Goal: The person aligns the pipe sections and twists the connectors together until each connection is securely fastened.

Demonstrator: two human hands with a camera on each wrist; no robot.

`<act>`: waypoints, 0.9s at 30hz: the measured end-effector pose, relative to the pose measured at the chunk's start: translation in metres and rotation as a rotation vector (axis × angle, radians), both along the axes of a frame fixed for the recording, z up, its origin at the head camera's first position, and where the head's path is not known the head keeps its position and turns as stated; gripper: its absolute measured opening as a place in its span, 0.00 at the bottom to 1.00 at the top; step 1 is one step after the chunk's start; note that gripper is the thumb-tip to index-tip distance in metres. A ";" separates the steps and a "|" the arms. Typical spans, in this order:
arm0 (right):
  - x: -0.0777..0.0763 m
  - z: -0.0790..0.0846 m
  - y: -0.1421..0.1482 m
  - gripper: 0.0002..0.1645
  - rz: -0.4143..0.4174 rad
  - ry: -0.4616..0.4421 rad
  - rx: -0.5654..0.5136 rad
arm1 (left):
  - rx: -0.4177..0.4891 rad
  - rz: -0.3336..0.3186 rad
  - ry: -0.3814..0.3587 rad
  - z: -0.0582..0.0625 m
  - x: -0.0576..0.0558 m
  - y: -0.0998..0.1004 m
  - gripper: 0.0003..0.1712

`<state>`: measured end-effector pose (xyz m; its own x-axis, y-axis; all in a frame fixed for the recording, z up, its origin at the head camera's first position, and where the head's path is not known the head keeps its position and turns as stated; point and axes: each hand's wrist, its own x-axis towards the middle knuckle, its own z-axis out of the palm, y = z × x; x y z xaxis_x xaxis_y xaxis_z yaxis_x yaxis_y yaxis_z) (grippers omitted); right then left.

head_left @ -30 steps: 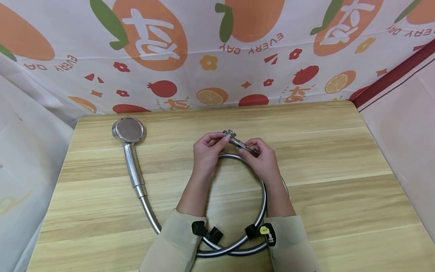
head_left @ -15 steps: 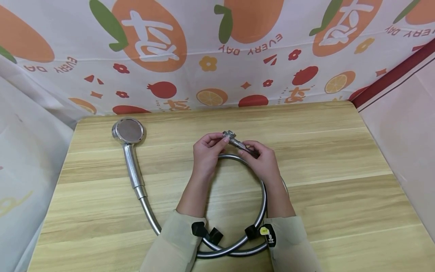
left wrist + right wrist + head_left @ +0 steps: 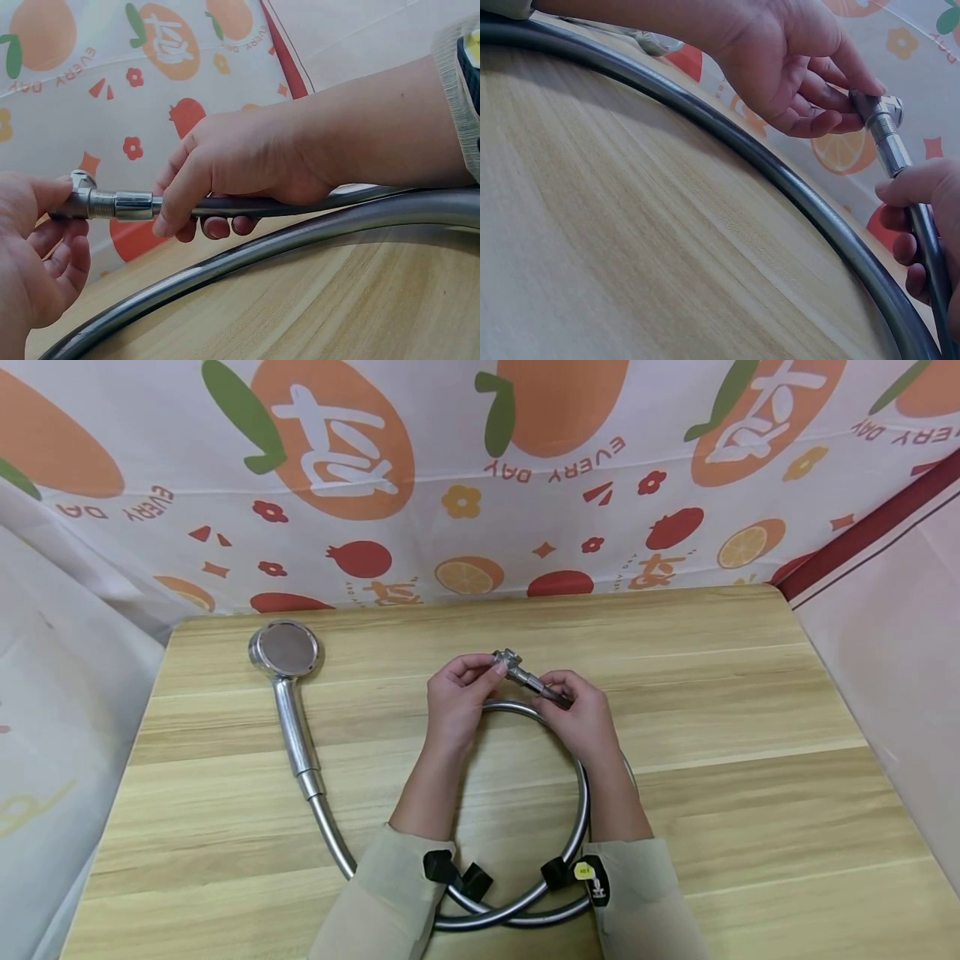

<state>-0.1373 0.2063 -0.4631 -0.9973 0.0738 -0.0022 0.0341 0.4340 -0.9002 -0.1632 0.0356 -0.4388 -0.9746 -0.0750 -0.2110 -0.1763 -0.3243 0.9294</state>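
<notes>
L hand (image 3: 453, 703) pinches the valve (image 3: 79, 202) btwn thumb & fingers. R hand (image 3: 585, 717) is curled round the hose (image 3: 259, 207), just by its shiny end (image 3: 135, 205). Valve & end are joined, w/ a few screw lines showing. They're up over mid table (image 3: 750, 710). Hose loops on the near side. Shower head (image 3: 287, 649) lies far left.

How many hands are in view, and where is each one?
2: the left hand pinches the metal fitting; the right hand grips the hose close to that fitting.
</notes>
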 end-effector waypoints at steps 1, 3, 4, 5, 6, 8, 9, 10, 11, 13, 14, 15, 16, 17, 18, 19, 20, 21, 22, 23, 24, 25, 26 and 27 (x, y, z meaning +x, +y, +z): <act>0.000 0.000 0.000 0.14 0.001 0.000 0.003 | 0.000 0.000 0.001 0.000 0.000 0.000 0.08; 0.000 -0.001 0.000 0.14 0.004 0.004 0.011 | 0.001 0.000 0.002 -0.001 0.000 0.000 0.08; 0.000 -0.002 0.000 0.14 0.005 0.007 0.015 | 0.003 0.000 0.002 -0.001 0.000 0.000 0.08; 0.000 -0.002 0.000 0.14 0.008 0.012 0.016 | 0.004 0.001 0.004 -0.001 0.000 0.000 0.08; 0.000 -0.002 0.000 0.14 0.009 0.019 0.015 | 0.005 0.002 0.005 -0.001 0.000 0.000 0.08; 0.001 -0.002 0.001 0.14 0.014 0.031 0.015 | 0.005 0.004 0.005 -0.001 0.000 0.000 0.08; 0.001 -0.002 0.001 0.14 0.015 0.038 0.013 | 0.005 0.005 0.004 -0.001 0.000 0.000 0.08; 0.001 -0.002 0.001 0.14 0.015 0.043 0.010 | 0.003 0.005 0.003 -0.001 0.000 0.000 0.08; 0.001 -0.002 0.001 0.14 0.016 0.047 0.006 | 0.001 0.006 0.003 -0.001 0.000 0.000 0.08; 0.002 -0.002 0.000 0.14 0.018 0.050 0.001 | -0.003 0.004 0.001 -0.001 0.001 0.000 0.08; 0.002 -0.002 0.000 0.14 0.018 0.051 -0.003 | -0.005 0.004 0.001 -0.001 0.000 0.000 0.08; 0.002 -0.002 0.000 0.14 0.017 0.048 -0.010 | -0.008 0.003 -0.001 -0.001 0.000 0.000 0.08; 0.002 -0.002 0.000 0.15 0.017 0.044 -0.013 | -0.010 0.003 0.000 -0.001 0.001 0.000 0.08; 0.002 -0.002 0.000 0.15 0.017 0.038 -0.014 | -0.011 0.003 -0.001 -0.001 0.001 0.000 0.08; 0.002 -0.002 0.000 0.15 0.016 0.031 -0.014 | -0.012 0.003 -0.001 -0.001 0.001 0.000 0.08; 0.002 -0.002 0.000 0.15 0.015 0.025 -0.015 | -0.014 0.003 -0.002 -0.001 0.001 0.000 0.08; 0.002 -0.001 0.000 0.16 0.014 0.016 -0.017 | -0.014 0.004 -0.002 -0.001 0.001 0.000 0.08; 0.002 -0.001 0.000 0.16 0.013 0.007 -0.015 | -0.015 0.003 -0.002 -0.001 0.001 0.000 0.08; 0.002 0.000 0.000 0.16 0.012 -0.001 -0.014 | -0.016 0.003 -0.002 0.000 0.001 0.000 0.08; 0.002 0.000 0.000 0.17 0.012 -0.009 -0.013 | -0.017 0.003 -0.002 -0.001 0.001 0.000 0.08; 0.002 0.001 0.000 0.17 0.011 -0.016 -0.012 | -0.018 0.002 -0.002 -0.001 0.001 0.000 0.08; 0.002 0.001 0.000 0.17 0.010 -0.022 -0.013 | -0.019 0.002 -0.001 -0.001 0.001 0.000 0.08; 0.002 0.002 0.000 0.17 0.009 -0.027 -0.013 | -0.021 0.001 -0.001 -0.001 0.001 0.000 0.08; 0.002 0.002 0.000 0.17 0.009 -0.031 -0.013 | -0.022 0.001 -0.001 -0.001 0.001 0.000 0.08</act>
<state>-0.1356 0.2064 -0.4614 -0.9973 0.0648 -0.0340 0.0583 0.4223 -0.9046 -0.1624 0.0355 -0.4397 -0.9743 -0.0803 -0.2106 -0.1774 -0.3035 0.9362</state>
